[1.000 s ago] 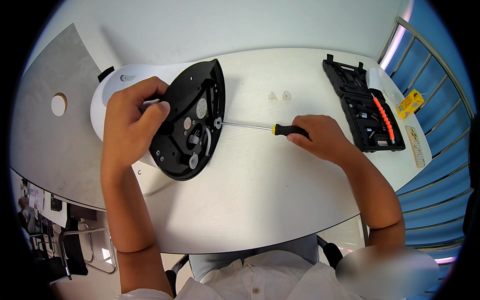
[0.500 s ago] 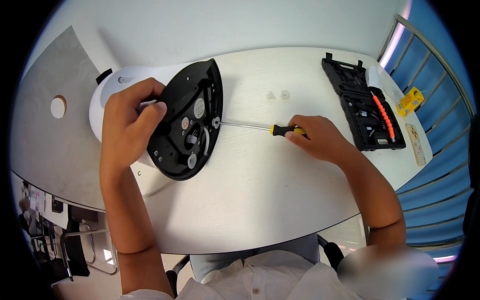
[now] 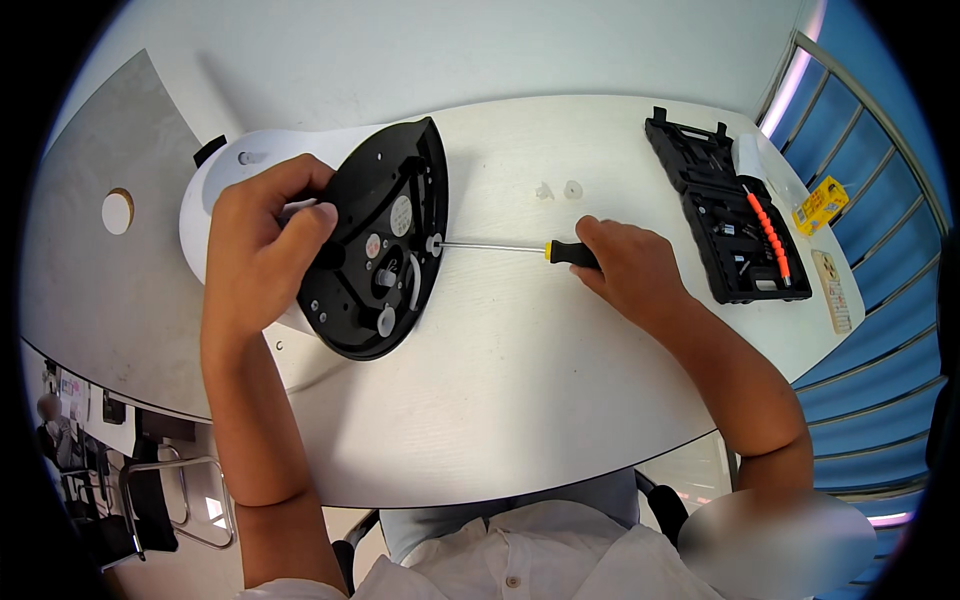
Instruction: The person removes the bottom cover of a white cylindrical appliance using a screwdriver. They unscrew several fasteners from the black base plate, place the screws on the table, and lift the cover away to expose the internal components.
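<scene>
A white appliance (image 3: 225,165) lies on its side, its black base (image 3: 345,215) facing right. My left hand (image 3: 262,230) is closed on the base's left edge, thumb on the black underside. In my right hand (image 3: 637,268) is a screwdriver (image 3: 572,255) with a black and yellow handle, gripped at its rear end. Its long metal shaft runs level to the left. The tip meets a small whitish round foot (image 3: 434,245) by the base's right rim; the screw there is too small to make out. Another such foot (image 3: 386,321) sits lower on the base.
Two small translucent pieces (image 3: 573,189) lie on the white table (image 3: 480,400). At the right are an open black tool case (image 3: 715,245) with an orange flexible shaft (image 3: 768,235), a yellow box (image 3: 820,205) and a pale remote control (image 3: 832,290). A metal railing (image 3: 880,190) stands beyond.
My right hand has turned on the screwdriver handle, with fingers and knuckles shifted upward. The tip stays at the same foot. My left hand and the appliance have barely moved.
</scene>
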The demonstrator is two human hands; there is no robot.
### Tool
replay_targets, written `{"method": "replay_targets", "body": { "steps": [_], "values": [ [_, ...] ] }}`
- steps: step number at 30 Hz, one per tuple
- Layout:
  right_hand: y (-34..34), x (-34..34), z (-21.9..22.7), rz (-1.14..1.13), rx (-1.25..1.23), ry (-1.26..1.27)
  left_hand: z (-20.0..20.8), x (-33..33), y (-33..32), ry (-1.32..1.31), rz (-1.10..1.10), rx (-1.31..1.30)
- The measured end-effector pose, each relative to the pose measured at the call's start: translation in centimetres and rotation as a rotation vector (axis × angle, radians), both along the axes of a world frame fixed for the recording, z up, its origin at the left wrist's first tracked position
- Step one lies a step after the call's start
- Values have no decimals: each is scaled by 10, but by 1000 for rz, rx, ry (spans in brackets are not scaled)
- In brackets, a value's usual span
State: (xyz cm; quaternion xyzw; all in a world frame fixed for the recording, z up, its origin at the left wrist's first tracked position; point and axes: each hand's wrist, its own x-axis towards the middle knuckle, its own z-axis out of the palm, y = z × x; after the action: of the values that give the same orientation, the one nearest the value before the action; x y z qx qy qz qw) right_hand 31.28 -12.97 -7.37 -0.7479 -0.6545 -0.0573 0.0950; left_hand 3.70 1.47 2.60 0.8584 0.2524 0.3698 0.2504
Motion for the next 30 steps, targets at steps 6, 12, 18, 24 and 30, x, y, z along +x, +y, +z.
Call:
{"method": "replay_targets", "body": {
  "steps": [6, 12, 18, 24, 30],
  "values": [
    [-6, 6, -4, 31, 35, 109, 2, 0, -1, 4, -5, 32],
    [-8, 3, 2, 106, 125, 46, 1, 0, 1, 25, 4, 39],
    [-3, 3, -7, 86, 199, 123, 1, 0, 0, 15, 8, 42],
    [-6, 7, -12, 100, 118, 114, 1, 0, 0, 11, 7, 28],
    [-6, 8, -5, 136, 131, 74, 0, 0, 1, 24, 18, 37]
  ]
}}
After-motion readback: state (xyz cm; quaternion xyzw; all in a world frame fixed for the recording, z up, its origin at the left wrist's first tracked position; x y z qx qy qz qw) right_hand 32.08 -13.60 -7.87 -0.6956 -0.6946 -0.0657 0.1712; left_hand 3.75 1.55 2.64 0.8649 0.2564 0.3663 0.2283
